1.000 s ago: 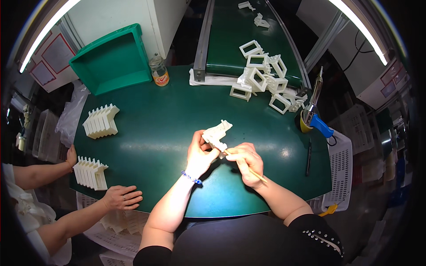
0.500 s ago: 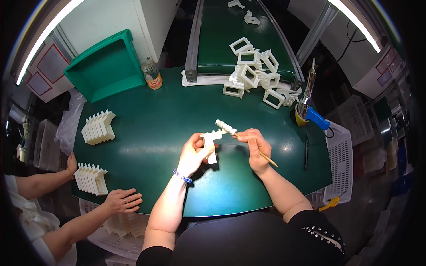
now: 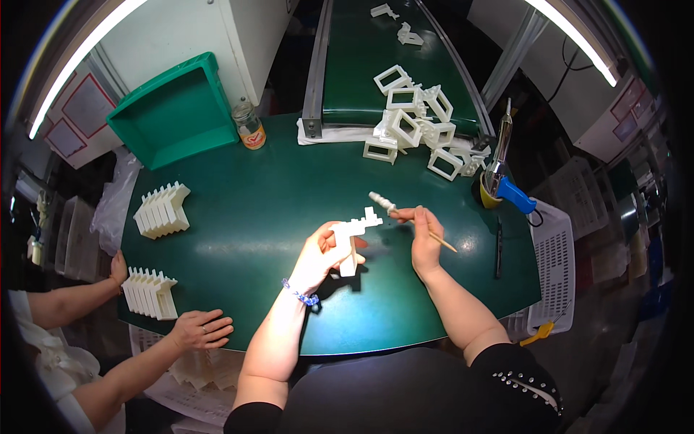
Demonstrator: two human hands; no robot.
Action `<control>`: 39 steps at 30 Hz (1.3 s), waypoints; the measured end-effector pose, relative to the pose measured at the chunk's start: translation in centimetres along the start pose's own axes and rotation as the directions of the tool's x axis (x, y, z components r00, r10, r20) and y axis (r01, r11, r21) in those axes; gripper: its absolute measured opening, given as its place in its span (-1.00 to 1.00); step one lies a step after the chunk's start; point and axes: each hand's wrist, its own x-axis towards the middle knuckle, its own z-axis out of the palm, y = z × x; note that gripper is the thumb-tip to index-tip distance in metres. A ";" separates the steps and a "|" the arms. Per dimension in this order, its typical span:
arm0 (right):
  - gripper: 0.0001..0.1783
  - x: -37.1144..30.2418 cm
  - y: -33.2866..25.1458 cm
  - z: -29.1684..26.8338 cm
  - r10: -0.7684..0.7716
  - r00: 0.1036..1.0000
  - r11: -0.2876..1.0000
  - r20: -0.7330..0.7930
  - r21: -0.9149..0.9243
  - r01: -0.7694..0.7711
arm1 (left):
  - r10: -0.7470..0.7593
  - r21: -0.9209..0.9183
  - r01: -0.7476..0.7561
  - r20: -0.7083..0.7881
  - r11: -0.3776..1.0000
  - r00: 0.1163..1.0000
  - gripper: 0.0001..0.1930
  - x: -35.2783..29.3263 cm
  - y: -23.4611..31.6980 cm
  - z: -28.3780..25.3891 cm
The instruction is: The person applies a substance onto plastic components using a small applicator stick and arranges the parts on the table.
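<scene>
so rn the person's left hand (image 3: 318,254) is curling round a white plastic bracket (image 3: 347,244), thumb on the near side, fingers mostly hidden behind it; the bracket's sitting up off the green tabletop (image 3: 246,289) near the middle, w/ its stepped arm pointing away to the right; right hand (image 3: 426,235) is nearly closed, pinching a thin wooden stick (image 3: 444,243) btwn thumb & fingertips; the stick's white lumpy tip (image 3: 381,201) is hovering just beside the bracket's arm, looks like a small gap, not touching afaict; blue bead bracelet (image 3: 300,293) is hanging on the left wrist btw.

far side, a heap of white plastic frames (image 3: 405,126) is spilling off the end of a green conveyor belt (image 3: 354,79) onto the table; over on the left, 2 rows of nested white parts are standing, one farther (image 3: 160,211), one nearer (image 3: 150,294); a co-worker's hand w/ a ring (image 3: 202,330) is resting flat-ish by the nearer row; a green tray (image 3: 173,108) is tilting up at the back, glass jar (image 3: 249,126) next to it; on the right, a blue-handled tool (image 3: 517,195) is leaning in a cup (image 3: 489,195), w/ a slim black tool (image 3: 499,247) lying nearby.
</scene>
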 end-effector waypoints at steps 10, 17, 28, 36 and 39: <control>-0.56 -1.1 -0.6 0.4 -0.032 0.998 0.962 -0.046 0.270 0.043 | 0.052 -0.005 -0.054 -0.183 0.999 0.982 -0.45 0.6 0.0 0.2; -0.55 -1.9 -1.3 1.2 -0.077 0.996 0.966 0.039 0.249 0.065 | 0.029 0.007 -0.028 -0.198 1.000 0.980 -0.46 0.7 0.0 0.4; -0.66 -2.6 -2.4 1.4 -0.308 0.933 0.950 0.186 0.005 0.312 | 0.103 0.126 -0.080 -0.189 0.989 0.977 -0.43 1.1 -0.9 0.1; -0.61 -1.9 -3.4 0.8 -0.521 0.773 0.812 0.361 -0.070 0.580 | 0.141 0.037 -0.136 -0.230 0.990 0.963 -0.45 0.9 -0.1 -0.5; -0.46 -1.8 -3.1 0.2 -0.363 0.898 0.927 0.249 0.001 0.375 | 0.137 0.085 -0.122 -0.208 0.989 0.969 -0.47 1.1 -0.7 -0.5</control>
